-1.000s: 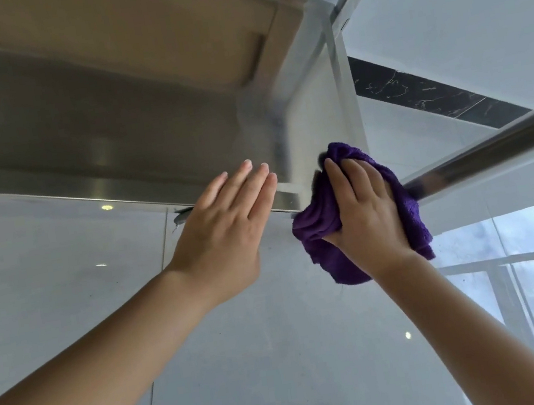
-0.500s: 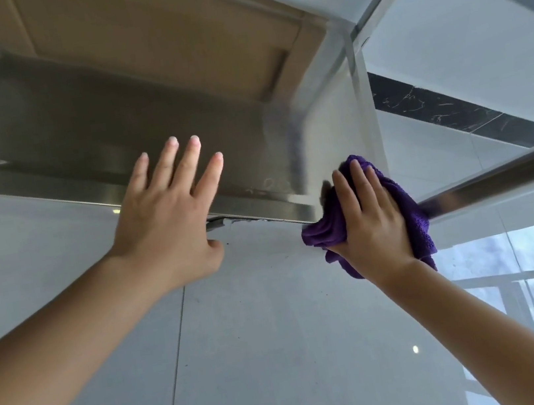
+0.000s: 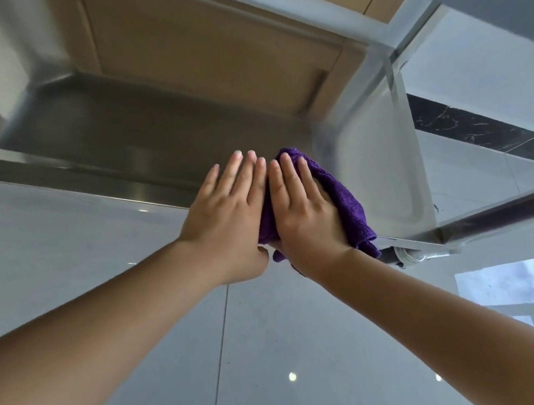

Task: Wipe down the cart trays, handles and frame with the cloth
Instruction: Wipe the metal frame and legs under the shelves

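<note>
Both arms reach forward side by side. The right hand (image 3: pixel 307 217) lies flat, fingers (image 3: pixel 289 174) straight, pressing the purple cloth (image 3: pixel 345 204) against the steel cart tray (image 3: pixel 132 146) near its corner. The left hand (image 3: pixel 230 221) lies flat just beside it, fingers straight, touching the cloth's edge. A frame bar (image 3: pixel 516 210) runs right; glossy floor tiles (image 3: pixel 94 262) lie below.

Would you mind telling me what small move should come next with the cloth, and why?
Probably slide the cloth leftward along the tray wall. The right hand presses it flat near the tray's right corner, the left hand lies beside it with straight fingers, and a long stretch of steel runs to the left.
</note>
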The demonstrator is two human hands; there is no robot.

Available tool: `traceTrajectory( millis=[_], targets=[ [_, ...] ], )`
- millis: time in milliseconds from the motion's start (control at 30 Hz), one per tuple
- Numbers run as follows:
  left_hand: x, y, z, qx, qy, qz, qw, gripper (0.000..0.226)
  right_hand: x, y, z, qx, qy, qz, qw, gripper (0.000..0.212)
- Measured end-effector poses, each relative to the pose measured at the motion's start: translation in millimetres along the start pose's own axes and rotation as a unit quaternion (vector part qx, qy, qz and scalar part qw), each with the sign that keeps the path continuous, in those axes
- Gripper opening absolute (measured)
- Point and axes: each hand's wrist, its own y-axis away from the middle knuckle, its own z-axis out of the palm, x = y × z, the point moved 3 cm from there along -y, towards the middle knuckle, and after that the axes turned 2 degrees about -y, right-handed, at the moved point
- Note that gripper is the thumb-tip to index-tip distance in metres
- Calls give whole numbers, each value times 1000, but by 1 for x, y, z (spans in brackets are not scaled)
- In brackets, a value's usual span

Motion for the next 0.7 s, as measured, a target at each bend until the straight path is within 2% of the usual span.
traceTrajectory(
  millis=[100, 267, 300, 367, 433, 567, 700],
  targets=[
    [-20, 10, -4, -12, -48, 17, 999, 100, 2, 2, 3, -43, -17, 15, 999, 133],
    [-94, 51, -5, -63, -162, -11, 985, 103, 1, 1, 0, -95, -30, 21, 995, 111],
    [-110, 59, -6, -45, -156, -29, 986, 108, 1, 1, -1, -96, -27, 19, 995, 110],
    [-137, 71, -7, 48, -158, -58, 985, 116, 0, 0, -4, -90, -20, 9, 996, 107],
    [-149, 75, 0, 92, -151, -71, 982, 115, -1, -3, -5, -92, -13, 2, 996, 107],
    [-149, 72, 13, 84, -103, -101, 986, 119, -25, -20, -12, -123, -9, -16, 992, 116],
    [-147, 76, 14, 57, -70, -96, 991, 111, -72, -52, -23, -115, -15, -19, 993, 109]
  ],
)
